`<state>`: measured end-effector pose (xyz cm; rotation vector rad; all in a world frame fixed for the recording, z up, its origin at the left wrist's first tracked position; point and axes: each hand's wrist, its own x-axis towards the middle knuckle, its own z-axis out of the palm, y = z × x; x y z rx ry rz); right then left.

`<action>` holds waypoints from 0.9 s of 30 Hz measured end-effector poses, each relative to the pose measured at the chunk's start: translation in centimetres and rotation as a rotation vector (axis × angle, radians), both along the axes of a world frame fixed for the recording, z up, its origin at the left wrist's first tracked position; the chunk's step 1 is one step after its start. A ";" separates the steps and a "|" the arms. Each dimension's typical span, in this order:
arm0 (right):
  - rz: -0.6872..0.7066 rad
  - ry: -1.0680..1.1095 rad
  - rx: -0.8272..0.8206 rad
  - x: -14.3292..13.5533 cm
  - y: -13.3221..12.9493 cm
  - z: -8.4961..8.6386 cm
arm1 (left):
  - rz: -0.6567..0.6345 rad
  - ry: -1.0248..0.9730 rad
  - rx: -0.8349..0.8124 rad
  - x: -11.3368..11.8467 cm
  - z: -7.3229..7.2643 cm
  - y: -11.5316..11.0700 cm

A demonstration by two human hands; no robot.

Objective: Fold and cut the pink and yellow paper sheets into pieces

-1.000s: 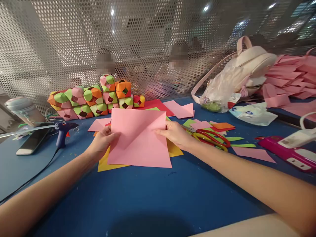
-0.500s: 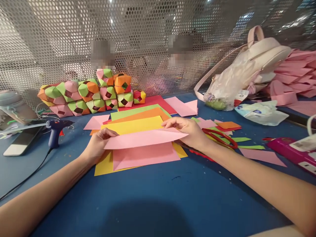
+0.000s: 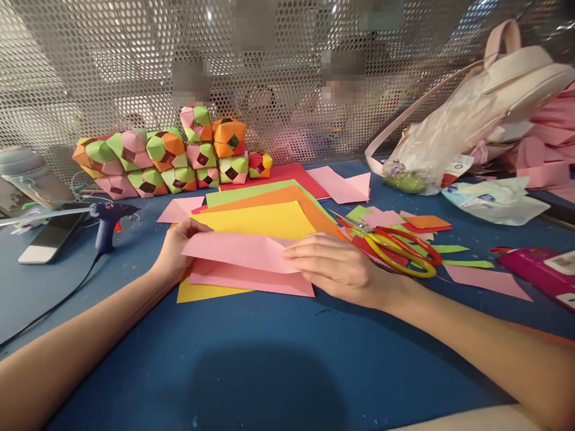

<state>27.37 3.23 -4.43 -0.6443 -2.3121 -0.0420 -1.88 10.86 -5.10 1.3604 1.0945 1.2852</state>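
Observation:
A pink sheet of paper [image 3: 233, 248] is bent over on itself, its upper flap raised above the lower layer. My left hand [image 3: 177, 248] is closed on the sheet's left end, with the fingertips partly behind the paper. At the right end, my right hand [image 3: 335, 263] pinches the flap's edge between thumb and fingers. Under the pink sheet lies a yellow sheet [image 3: 256, 220], stacked on orange paper [image 3: 309, 209] and green paper [image 3: 251, 193]. Scissors with red and yellow handles [image 3: 399, 251] lie just beyond my right hand.
Folded paper balls [image 3: 166, 149] are stacked at the back left. A blue glue gun [image 3: 106, 227] with its cord, a phone [image 3: 49, 242] and a cup [image 3: 33, 179] sit left. Paper scraps [image 3: 426, 221], a plastic packet [image 3: 494, 200], a pale bag [image 3: 516, 90] and a magenta object [image 3: 534, 269] lie right.
My right hand has moved down and toward me, drawing the right end of the pink flap lower. The scissors now show more fully. The camera view has shifted slightly.

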 end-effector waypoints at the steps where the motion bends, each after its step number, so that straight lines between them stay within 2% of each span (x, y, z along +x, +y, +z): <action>1: 0.000 -0.049 0.025 -0.2 0.1 -0.4 | 0.024 0.034 -0.015 -0.1 0.1 0.0; 3: 0.000 -0.105 0.090 -0.6 0.3 -1.3 | 0.067 0.070 -0.059 -0.2 0.3 0.0; 6: 0.004 -0.149 0.148 -1.0 0.4 -2.1 | 0.092 -0.015 -0.130 -0.3 0.7 0.0; 10: -0.003 -0.219 0.165 -1.0 -0.1 -2.0 | 0.053 -0.071 -0.115 -0.3 1.0 0.0; 16: -0.041 -0.196 0.165 -1.0 -0.5 -2.0 | -0.052 0.179 -0.008 -0.5 0.2 -0.1; 20: 0.033 -0.182 0.187 -1.1 -0.2 -2.5 | -0.075 0.223 -0.014 -0.7 -0.3 0.2; 24: 0.037 -0.173 0.160 -1.5 -0.6 -2.4 | -0.071 0.342 0.029 -0.9 -0.6 0.6; 27: 0.025 -0.170 0.142 -1.8 -1.1 -2.1 | -0.036 0.534 0.165 -0.8 -0.1 0.2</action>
